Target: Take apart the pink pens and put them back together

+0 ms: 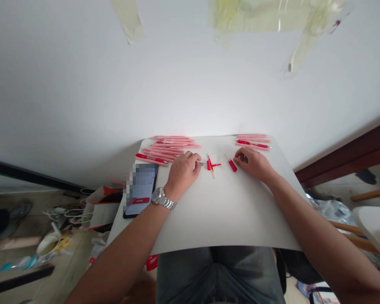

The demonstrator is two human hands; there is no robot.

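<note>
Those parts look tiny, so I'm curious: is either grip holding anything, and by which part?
A small silvery piece shows at the left grip, too tiny to confirm any hold or where; whether the right grip holds anything cannot be told.

Pale pink pens (167, 150) fill the upper-left part of the tabletop, with solid red pens (145, 157) among them; at upper right, more pink pens (253, 136) flank a red pen (250, 144). In the centre, small pen parts (209, 165) are bright red, as is the short barrel (232, 165) beside them. The table (218, 215) is plain white, the wall (177, 93) greyish white, its tape (259, 19) yellowish. At centre left, the watch (160, 198) is silver and the phone (144, 181) black-edged with a red block on its pale bluish screen. The trousers (215, 274), bottom centre, are dark grey.
</note>
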